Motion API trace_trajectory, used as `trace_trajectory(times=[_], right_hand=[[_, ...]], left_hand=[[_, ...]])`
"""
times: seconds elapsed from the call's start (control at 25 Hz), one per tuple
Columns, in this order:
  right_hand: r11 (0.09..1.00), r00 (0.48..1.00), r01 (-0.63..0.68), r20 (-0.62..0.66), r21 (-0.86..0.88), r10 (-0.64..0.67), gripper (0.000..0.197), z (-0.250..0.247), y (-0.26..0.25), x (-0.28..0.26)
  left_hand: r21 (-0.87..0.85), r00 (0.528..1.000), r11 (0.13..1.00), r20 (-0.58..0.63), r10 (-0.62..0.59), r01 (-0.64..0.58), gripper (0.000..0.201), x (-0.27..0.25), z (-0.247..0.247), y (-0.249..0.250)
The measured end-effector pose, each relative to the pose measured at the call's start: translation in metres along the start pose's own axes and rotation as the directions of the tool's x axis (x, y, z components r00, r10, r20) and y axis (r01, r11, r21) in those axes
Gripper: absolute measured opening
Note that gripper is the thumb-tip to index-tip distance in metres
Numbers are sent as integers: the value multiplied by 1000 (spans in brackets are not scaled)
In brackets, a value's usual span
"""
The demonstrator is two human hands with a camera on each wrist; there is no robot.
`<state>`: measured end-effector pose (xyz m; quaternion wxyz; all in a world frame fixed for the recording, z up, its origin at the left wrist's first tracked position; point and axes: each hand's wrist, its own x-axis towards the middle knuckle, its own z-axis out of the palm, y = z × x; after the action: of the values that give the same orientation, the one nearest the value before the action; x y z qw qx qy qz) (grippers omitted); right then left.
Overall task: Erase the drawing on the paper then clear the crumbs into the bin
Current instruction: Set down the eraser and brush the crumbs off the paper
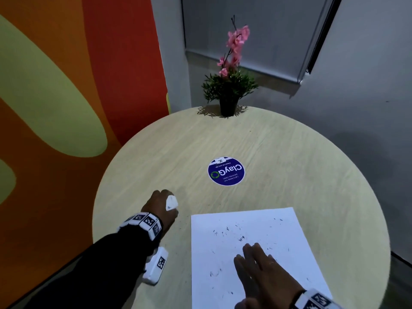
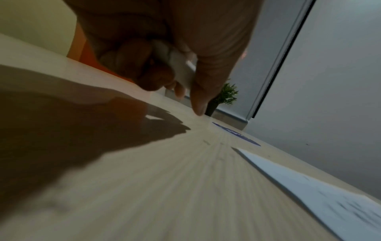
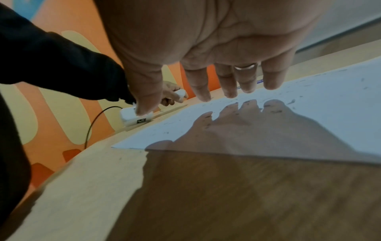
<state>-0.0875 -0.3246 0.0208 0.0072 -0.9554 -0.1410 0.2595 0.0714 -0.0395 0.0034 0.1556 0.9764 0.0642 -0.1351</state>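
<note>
Two stages make up this job, and by the look of things the first is done or close to it — the second not yet begun.

Under both hands spreads the round table [image 1: 278, 141], pale wood grain. Beneath the right hand [image 1: 265, 275] lies the paper [image 1: 289, 230], flat, with its near edge running out of the head view. No clear drawing shows on the sheet; only dark flecks and short strokes are scattered over it, which I take to be eraser crumbs [image 1: 242, 238], though a few could be faint leftover lines — too small to tell. A few specks also lie on the wood between the two hands.

The right hand is spread flat, palm down, fingers straight and slightly apart; the right wrist view shows the fingertips [image 3: 230, 95] just above or barely touching the sheet, and I cannot tell which. It carries nothing.

Well to the left of the paper, the left hand [image 1: 163, 208] rests over the bare table with its fingers curled round a small white eraser [image 1: 171, 202], which pokes out at the thumb side; the left wrist view confirms the clasp.

Beyond the hands sit a round blue sticker [image 1: 226, 171] and, further off, a potted plant [image 1: 229, 92] at the far rim.

No bin shows in any view, so where the crumbs must go is unknown. What remains, as I judge it: gather or sweep the crumbs off the sheet and the wood, then tip them into the bin.
</note>
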Motion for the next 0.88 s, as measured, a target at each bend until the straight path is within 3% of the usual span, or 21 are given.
trace_trajectory(times=[0.12,0.24,0.32,0.44,0.72,0.88], right_hand=[[1000,994,-9,-109,-23,6,72,12,-2,7],[1000,1000,20,-3,15,-20,83,-10,-13,2],[991,997,68,35,118,-73,92,-9,-13,0],[984,999,49,7,170,-51,99,-4,-9,-3],[985,999,-3,41,171,-4,93,-3,-10,-2],[992,999,35,-15,122,-33,101,3,-9,-8]], left_hand=[[-15,996,996,-23,88,-88,32,31,4,4],[93,978,977,-66,197,-191,46,40,8,19],[188,975,959,-26,221,-213,55,49,10,27],[210,976,953,74,205,-216,66,60,9,26],[175,967,951,66,247,-255,71,47,-1,6],[275,965,926,71,251,-260,57,1,-6,-26]])
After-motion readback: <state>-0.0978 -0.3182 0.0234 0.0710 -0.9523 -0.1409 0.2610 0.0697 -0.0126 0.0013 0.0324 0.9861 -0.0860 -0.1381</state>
